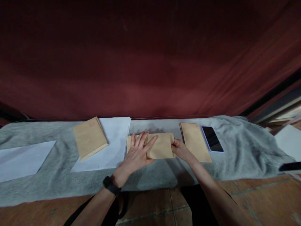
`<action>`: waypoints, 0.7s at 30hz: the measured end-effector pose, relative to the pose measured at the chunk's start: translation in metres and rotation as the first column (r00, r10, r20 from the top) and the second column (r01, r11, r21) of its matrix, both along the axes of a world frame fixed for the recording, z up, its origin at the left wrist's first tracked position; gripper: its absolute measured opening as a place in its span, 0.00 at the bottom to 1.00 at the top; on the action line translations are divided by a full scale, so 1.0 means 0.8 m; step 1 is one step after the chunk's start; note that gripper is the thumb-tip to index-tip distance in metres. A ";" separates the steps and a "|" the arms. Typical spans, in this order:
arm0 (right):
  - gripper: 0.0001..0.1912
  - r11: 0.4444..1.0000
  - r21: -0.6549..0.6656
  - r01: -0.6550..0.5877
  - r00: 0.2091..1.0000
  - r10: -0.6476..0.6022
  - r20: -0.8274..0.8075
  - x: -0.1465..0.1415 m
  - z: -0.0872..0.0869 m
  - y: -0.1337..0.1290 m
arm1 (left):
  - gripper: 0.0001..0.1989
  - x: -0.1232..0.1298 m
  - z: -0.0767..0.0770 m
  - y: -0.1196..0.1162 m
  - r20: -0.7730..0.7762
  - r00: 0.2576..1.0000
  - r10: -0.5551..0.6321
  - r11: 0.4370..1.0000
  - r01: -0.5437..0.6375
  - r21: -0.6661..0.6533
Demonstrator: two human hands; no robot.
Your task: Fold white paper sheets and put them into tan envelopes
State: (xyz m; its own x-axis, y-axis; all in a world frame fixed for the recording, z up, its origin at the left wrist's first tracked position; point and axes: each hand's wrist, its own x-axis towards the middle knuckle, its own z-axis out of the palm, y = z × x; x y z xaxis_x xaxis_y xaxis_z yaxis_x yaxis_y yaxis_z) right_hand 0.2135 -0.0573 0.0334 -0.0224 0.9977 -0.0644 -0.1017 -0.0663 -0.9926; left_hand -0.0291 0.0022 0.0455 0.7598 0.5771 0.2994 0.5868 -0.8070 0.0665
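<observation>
A brown paper envelope [162,147] lies crosswise on the grey cloth between my hands. My left hand [139,152] rests on its left part with the fingers spread, palm down. At the envelope's right end, my right hand [180,149] has its fingers pinched on the edge; the fingertips are partly hidden by the paper. A black band circles my left wrist. Just right of my right hand lie more brown envelopes [196,142]. To the left, another stack of brown envelopes [89,138] sits on white paper sheets [115,141].
A phone [213,139] lies on the grey cloth [244,147], right of the envelopes. More white paper [21,158] is at the far left. A dark red surface [150,69] rises behind the cloth. White paper and a dark object [290,166] are at the far right.
</observation>
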 end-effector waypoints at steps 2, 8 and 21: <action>0.21 0.999 -0.046 0.021 1.000 -0.021 -0.005 0.001 -0.003 0.000 | 0.50 0.000 0.003 -0.001 0.011 1.000 -0.011 1.000 0.011 0.011; 0.19 0.992 -0.086 0.091 0.993 -0.084 0.077 0.008 -0.016 -0.002 | 0.50 0.003 0.001 -0.007 0.014 1.000 0.005 1.000 -0.005 -0.011; 0.18 0.972 -0.220 -0.081 0.996 0.089 0.027 0.035 0.007 -0.026 | 0.50 0.011 -0.017 -0.010 -0.021 0.997 -0.071 0.995 0.069 -0.073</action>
State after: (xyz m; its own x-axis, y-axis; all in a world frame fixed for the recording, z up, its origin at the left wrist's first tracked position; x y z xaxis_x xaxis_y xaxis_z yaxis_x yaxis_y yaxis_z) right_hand 0.2418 -0.0779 0.0386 -0.1006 0.9540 -0.2825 -0.0503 -0.2885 -0.9562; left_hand -0.0201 -0.0057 0.0323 0.8055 0.5418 0.2403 0.5311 -0.8397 0.1130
